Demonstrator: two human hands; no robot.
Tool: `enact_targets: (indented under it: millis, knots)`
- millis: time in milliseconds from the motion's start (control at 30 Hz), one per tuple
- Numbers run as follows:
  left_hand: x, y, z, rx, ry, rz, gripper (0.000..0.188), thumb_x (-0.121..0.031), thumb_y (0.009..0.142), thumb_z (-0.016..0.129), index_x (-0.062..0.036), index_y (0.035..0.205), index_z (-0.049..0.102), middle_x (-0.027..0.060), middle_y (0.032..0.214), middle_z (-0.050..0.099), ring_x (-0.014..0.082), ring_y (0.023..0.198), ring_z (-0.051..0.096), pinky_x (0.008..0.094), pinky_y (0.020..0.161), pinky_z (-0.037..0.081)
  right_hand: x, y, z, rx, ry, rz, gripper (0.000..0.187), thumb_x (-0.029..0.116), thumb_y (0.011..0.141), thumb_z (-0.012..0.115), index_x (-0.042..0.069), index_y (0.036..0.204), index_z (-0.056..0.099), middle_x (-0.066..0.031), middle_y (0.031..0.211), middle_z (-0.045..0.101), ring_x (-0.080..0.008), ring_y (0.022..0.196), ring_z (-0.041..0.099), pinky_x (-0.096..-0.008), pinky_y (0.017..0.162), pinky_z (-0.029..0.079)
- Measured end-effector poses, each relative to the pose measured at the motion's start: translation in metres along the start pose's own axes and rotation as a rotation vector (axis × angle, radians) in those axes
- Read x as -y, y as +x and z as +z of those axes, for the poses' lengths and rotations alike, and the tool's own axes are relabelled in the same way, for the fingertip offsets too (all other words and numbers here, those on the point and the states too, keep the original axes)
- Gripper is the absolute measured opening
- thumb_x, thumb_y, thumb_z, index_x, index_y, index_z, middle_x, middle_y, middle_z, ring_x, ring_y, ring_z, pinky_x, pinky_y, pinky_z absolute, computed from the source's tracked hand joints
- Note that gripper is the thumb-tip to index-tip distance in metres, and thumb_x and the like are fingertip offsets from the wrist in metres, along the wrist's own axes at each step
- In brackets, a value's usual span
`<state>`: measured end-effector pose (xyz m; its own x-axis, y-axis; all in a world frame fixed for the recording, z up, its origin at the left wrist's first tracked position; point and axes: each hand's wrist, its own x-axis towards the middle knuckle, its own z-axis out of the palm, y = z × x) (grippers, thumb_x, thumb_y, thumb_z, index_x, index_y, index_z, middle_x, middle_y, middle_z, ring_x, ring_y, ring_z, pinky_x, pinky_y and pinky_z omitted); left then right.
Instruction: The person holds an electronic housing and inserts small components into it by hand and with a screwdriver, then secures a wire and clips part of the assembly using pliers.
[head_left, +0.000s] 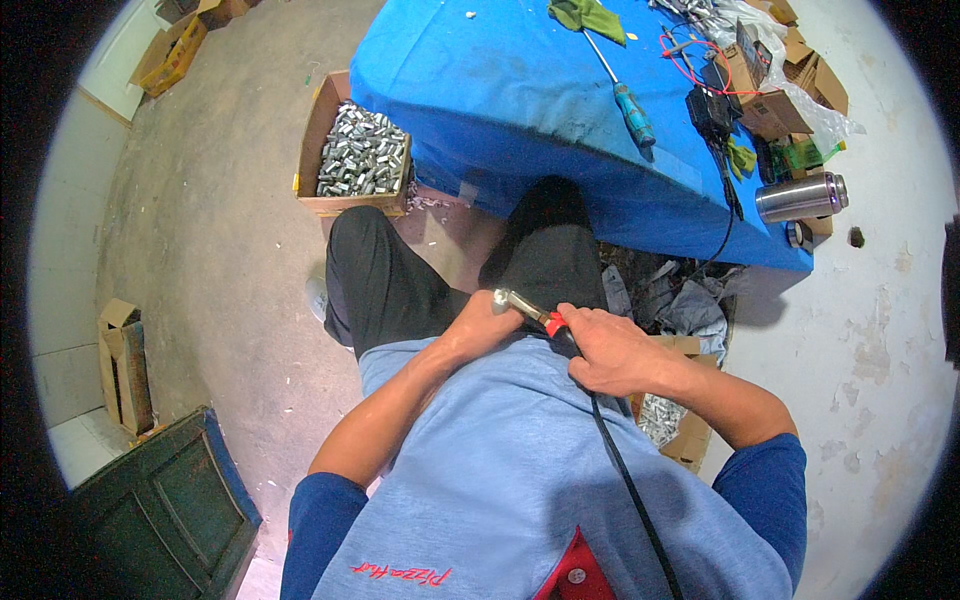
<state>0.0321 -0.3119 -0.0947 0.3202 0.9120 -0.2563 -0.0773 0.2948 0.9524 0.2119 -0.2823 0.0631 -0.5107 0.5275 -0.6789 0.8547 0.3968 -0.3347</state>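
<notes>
My right hand (612,350) is wrapped round the red grip of a corded tool (530,308) with a silver metal tube, held in front of my waist. A black cord (628,475) runs from it down across my blue shirt. The tube points left toward my left hand (482,326), whose fingers are curled closed in my lap. A small shiny metal piece (501,298) shows at that hand, where the tube ends; I cannot tell whether it is the tool's tip or a separate part. What lies inside the left fingers is hidden.
Ahead stands a table with a blue cover (480,90). On it lie a teal-handled screwdriver (633,115), a black adapter with cables (708,115) and a steel flask (800,197). A cardboard box (345,205) of small metal pieces stands left of it; another box (690,440) sits at my right.
</notes>
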Motion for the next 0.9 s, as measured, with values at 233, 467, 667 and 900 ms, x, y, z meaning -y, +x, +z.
enact_targets:
  millis: [233, 467, 667, 900]
  knots:
    - [-0.001, 0.001, -0.001, -0.003, 0.023, -0.030, 0.023, -0.020, 0.088, 0.057, -0.0064, 0.070, 0.060, -0.0066, 0.064, 0.049, 0.0045, 0.061, 0.040, 0.0276, 0.050, 0.033, 0.006, 0.003, 0.004, -0.051, -0.075, 0.002, 0.066, 0.016, 0.080, 0.053, -0.016, 0.133, 0.032, -0.0291, 0.109, 0.054, -0.0417, 0.105, 0.053, -0.0461, 0.092, 0.045]
    - [-0.004, -0.001, 0.000, -0.020, -0.006, -0.018, 0.023, -0.020, 0.089, 0.056, -0.0064, 0.071, 0.060, -0.0070, 0.063, 0.048, 0.0041, 0.060, 0.039, 0.0273, 0.049, 0.032, 0.007, 0.004, -0.003, 0.021, 0.045, 0.026, 0.064, 0.017, 0.079, 0.052, -0.012, 0.133, 0.035, -0.0295, 0.113, 0.055, -0.0413, 0.108, 0.054, -0.0463, 0.094, 0.044]
    - [0.002, -0.001, -0.005, 0.037, 0.003, -0.118, 0.021, -0.018, 0.085, 0.055, 0.0002, 0.079, 0.061, -0.0005, 0.070, 0.056, 0.0089, 0.067, 0.047, 0.0313, 0.058, 0.040, -0.007, 0.003, -0.004, 0.084, 0.196, -0.003, 0.064, 0.017, 0.077, 0.051, -0.008, 0.134, 0.036, -0.0303, 0.119, 0.054, -0.0425, 0.112, 0.053, -0.0448, 0.098, 0.042]
    - [-0.004, -0.001, -0.002, 0.021, -0.007, -0.019, 0.022, -0.018, 0.088, 0.057, -0.0062, 0.070, 0.060, -0.0076, 0.064, 0.048, 0.0039, 0.060, 0.040, 0.0271, 0.049, 0.032, -0.002, 0.000, -0.001, 0.041, 0.079, -0.010, 0.063, 0.015, 0.078, 0.052, -0.011, 0.133, 0.035, -0.0294, 0.113, 0.054, -0.0411, 0.110, 0.052, -0.0456, 0.096, 0.043]
